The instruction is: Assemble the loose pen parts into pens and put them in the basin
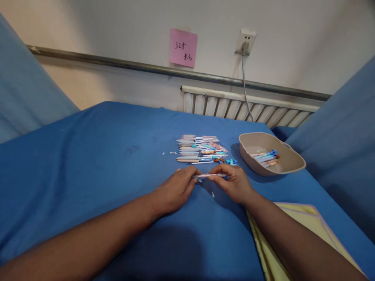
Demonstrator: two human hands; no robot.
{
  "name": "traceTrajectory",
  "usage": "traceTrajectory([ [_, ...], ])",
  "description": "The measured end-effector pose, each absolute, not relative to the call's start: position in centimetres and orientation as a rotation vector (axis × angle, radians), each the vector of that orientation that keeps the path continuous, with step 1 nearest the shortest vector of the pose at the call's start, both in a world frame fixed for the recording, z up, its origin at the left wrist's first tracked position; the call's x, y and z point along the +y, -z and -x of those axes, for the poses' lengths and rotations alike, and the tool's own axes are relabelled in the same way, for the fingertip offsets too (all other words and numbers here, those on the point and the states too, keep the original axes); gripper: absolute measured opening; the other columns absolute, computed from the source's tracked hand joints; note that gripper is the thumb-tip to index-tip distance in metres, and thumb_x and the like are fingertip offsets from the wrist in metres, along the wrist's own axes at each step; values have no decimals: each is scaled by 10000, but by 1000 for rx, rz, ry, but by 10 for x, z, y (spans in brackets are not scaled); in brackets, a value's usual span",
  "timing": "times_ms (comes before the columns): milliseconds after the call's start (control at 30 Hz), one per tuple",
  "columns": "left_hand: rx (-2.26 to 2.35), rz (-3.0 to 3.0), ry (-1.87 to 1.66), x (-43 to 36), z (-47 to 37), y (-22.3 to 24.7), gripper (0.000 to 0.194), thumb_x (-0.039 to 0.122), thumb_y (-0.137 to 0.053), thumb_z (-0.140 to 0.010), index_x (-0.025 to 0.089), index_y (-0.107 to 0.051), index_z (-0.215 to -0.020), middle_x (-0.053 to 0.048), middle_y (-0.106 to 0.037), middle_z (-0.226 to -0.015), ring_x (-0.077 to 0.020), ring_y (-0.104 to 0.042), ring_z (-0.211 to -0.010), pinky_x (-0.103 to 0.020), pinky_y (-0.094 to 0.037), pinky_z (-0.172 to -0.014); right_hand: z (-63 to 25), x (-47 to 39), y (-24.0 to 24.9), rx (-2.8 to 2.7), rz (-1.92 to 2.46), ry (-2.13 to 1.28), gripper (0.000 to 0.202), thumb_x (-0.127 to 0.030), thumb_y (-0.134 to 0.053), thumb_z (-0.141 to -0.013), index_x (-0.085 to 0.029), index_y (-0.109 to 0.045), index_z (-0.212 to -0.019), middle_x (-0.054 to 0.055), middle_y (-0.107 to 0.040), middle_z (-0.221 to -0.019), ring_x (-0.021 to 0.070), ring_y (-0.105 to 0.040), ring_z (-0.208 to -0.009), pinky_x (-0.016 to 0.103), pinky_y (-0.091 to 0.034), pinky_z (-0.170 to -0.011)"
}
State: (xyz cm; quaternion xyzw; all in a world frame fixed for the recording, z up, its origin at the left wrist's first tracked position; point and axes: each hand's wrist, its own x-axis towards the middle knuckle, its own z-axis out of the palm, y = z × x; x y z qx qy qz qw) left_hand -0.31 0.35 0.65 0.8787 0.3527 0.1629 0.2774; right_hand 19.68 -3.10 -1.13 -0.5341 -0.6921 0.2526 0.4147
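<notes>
Pale plaster wall [131,23], pink square paper note [183,48], white plastic socket [245,41] with grey cable [244,80]. Grey metal rail [117,63] above white ribbed radiator [222,104]. Light-blue fabric curtains [26,86] both sides. Blue cloth-covered table [111,144].

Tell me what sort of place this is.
Probably a small curtained-off bay, perhaps in a ward or dormitory: blue curtains hang at both sides, a metal rail runs along the wall, and a blue sheet covers the surface in front of a radiator.
</notes>
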Motion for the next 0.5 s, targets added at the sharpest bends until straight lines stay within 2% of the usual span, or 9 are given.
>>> traceTrajectory([
  [167, 912, -2252, -446, 5, 2, -11, 237, 299, -335, -927, 199, -543, -984, -44, -627, -946, -194, -564, -876, -317, -447, -791, -193, -30, 8, -1513, 1275, -867, 180, -368, -659, -737, -196, -605, -737, -21, -616, -591, 119, -542, -506, 229, -426, -482],
  [267, 885, -2164, -470, 6, 1, -12, 246, 337, -334, -930, 193, -533, -943, -20, -606, -877, -171, -548, -806, -290, -446, -737, -192, -28, 7, -1410, 1116, -1025, 231, -400, -669, -721, -195, -563, -733, -36, -580, -576, 101, -513, -472, 225, -426, -467],
  [500, 874, -2031, -535, 5, -3, -6, 240, 340, -347, -922, 179, -496, -1018, -20, -578, -851, -158, -525, -775, -277, -455, -709, -190, -26, 5, -1376, 1119, -996, 299, -453, -674, -700, -185, -546, -663, -33, -564, -545, 94, -486, -454, 222, -413, -456],
])
